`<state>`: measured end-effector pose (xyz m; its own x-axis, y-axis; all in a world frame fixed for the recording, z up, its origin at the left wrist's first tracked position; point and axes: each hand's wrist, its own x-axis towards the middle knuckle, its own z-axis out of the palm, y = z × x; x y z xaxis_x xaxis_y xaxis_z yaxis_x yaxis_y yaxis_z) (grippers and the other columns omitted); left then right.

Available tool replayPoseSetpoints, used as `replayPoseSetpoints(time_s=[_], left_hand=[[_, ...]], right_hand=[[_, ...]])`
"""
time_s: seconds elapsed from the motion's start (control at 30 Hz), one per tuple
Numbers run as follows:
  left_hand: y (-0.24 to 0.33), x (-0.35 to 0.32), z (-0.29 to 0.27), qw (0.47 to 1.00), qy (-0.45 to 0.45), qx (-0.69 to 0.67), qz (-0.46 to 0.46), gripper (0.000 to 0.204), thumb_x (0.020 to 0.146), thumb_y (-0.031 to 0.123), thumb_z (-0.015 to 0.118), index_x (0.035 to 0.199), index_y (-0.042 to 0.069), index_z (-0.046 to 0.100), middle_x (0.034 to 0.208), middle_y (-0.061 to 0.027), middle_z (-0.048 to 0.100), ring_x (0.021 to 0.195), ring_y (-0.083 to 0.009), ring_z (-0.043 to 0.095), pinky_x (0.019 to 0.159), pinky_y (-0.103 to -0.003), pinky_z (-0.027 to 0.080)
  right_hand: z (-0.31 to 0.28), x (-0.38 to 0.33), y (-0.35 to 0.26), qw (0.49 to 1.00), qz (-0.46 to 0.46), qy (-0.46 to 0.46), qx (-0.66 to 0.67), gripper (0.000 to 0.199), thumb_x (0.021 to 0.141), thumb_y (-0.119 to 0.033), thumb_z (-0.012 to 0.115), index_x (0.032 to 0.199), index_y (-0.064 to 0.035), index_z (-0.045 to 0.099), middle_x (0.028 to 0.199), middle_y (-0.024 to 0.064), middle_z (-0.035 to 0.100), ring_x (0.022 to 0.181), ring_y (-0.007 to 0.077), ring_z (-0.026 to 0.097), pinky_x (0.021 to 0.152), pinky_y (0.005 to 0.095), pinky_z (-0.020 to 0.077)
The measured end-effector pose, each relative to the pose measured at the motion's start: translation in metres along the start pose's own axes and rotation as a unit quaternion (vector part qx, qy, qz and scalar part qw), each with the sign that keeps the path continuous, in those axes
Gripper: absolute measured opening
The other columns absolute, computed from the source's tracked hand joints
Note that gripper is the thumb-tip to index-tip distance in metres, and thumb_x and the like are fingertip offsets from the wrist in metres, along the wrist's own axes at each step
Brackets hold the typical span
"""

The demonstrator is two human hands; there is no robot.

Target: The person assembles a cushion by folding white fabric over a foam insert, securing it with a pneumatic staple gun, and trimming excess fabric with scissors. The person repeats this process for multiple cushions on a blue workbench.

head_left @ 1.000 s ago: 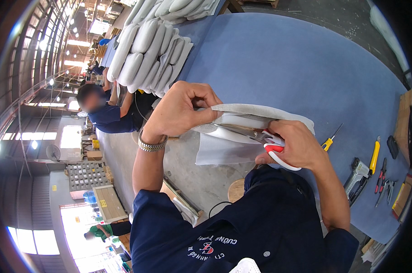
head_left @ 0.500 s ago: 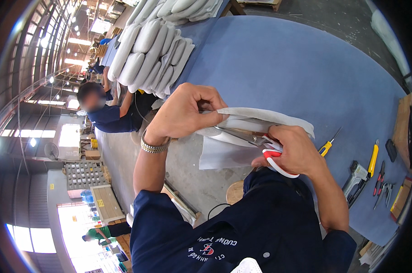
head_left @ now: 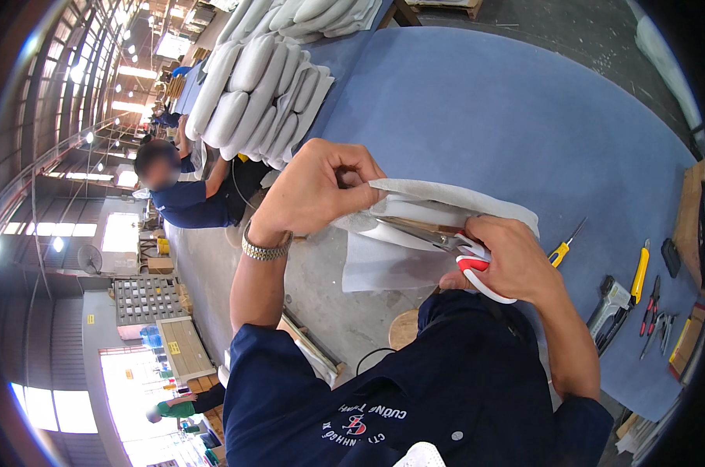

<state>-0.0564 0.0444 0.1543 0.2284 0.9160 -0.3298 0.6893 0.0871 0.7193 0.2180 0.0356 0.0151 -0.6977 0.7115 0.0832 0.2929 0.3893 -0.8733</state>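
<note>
Two hands work on one white padded fabric piece [head_left: 446, 204] held at the near edge of the blue desk [head_left: 508, 109], just above the person's chest. The left hand [head_left: 313, 187] pinches the piece's upper left edge, grip closed on the fabric with fingers curled over it; a metal wristwatch [head_left: 265, 249] sits on that wrist. The right hand [head_left: 516, 261] holds scissors [head_left: 453, 241] with red and white handles, grip closed through the handle loops; the blades lie against the fabric's lower layer, pointing toward the left hand. Whether the blades are parted cannot be told.

On the desk to the right lie a yellow-handled screwdriver [head_left: 564, 247], a staple gun [head_left: 613, 307], a yellow-handled tool [head_left: 640, 271] and pliers [head_left: 650, 305], all well apart from the fabric. A stack of white cushions [head_left: 267, 93] rests on the far left part of the desk. Beyond it, another person in a dark blue shirt [head_left: 193, 204] is seated near the floor.
</note>
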Motion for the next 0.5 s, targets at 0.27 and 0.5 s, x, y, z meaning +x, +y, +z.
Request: replayPoseSetpoints(time_s=[0.27,0.5], left_hand=[[-0.001,0.003,0.002,1.000,0.016,-0.003,0.026,0.010,0.088,0.005,0.075,0.088,-0.005,0.074,0.070,0.0025,0.066,0.061,-0.0008,0.049,0.054,-0.021,0.038],[0.007,0.005,0.003,0.999,0.022,0.022,0.024,0.011,0.088,0.007,0.075,0.089,-0.004,0.074,0.069,0.0026,0.066,0.061,-0.0005,0.050,0.054,-0.022,0.038]], right_hand=[[-0.001,0.002,-0.001,1.000,0.010,-0.013,0.003,0.082,0.069,-0.073,0.083,0.092,0.0047,0.071,0.086,0.0241,0.070,0.083,0.0438,0.069,0.074,0.0486,0.0527],[-0.006,-0.001,0.004,1.000,-0.001,-0.027,0.011,0.080,0.071,-0.072,0.083,0.088,0.0047,0.069,0.085,0.0242,0.069,0.083,0.0447,0.068,0.074,0.0484,0.0523]])
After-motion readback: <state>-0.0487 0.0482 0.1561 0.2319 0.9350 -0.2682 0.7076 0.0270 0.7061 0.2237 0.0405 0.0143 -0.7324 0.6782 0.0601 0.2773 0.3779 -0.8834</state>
